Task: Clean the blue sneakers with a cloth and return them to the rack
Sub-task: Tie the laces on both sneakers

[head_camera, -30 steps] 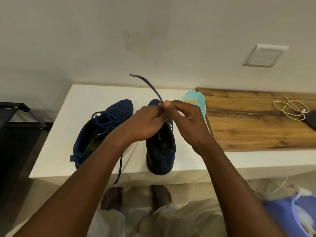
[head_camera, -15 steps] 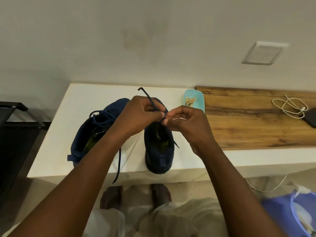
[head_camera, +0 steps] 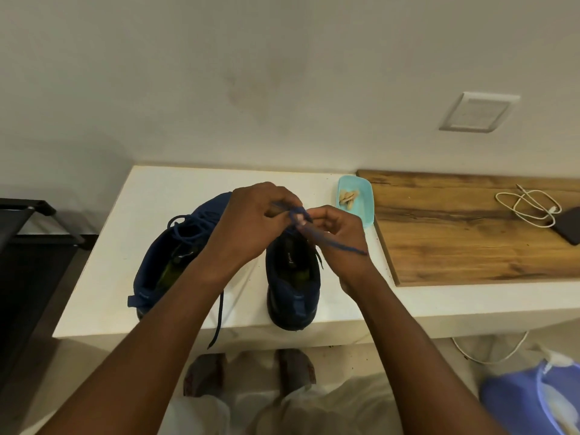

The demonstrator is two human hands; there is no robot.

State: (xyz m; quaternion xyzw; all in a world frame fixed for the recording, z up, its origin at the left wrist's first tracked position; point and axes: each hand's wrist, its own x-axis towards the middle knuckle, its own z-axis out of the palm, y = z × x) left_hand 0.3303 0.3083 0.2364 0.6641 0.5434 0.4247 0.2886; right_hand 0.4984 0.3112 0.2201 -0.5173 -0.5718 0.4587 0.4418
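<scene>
Two dark blue sneakers stand on a white counter (head_camera: 110, 259), heels toward me. The left sneaker (head_camera: 163, 265) is tilted, and one loose lace hangs over the counter's front edge. Both hands are over the tongue of the right sneaker (head_camera: 293, 290). My left hand (head_camera: 251, 224) and my right hand (head_camera: 332, 230) each pinch its blue lace (head_camera: 332, 243). One lace end trails right across my right wrist. The toe of the right sneaker is hidden behind my hands. No cloth is in view.
A small teal tray (head_camera: 364, 202) with pale bits sits behind my right hand. A wooden board (head_camera: 470, 233) carries a white cable (head_camera: 527, 208) and a dark phone (head_camera: 569, 226). A black rack (head_camera: 28, 227) stands at left. A lilac basin (head_camera: 530, 400) sits on the floor.
The lace end that stood up above the shoe has come down and now trails right over my right wrist. Both hands have dropped closer to the right sneaker's tongue.
</scene>
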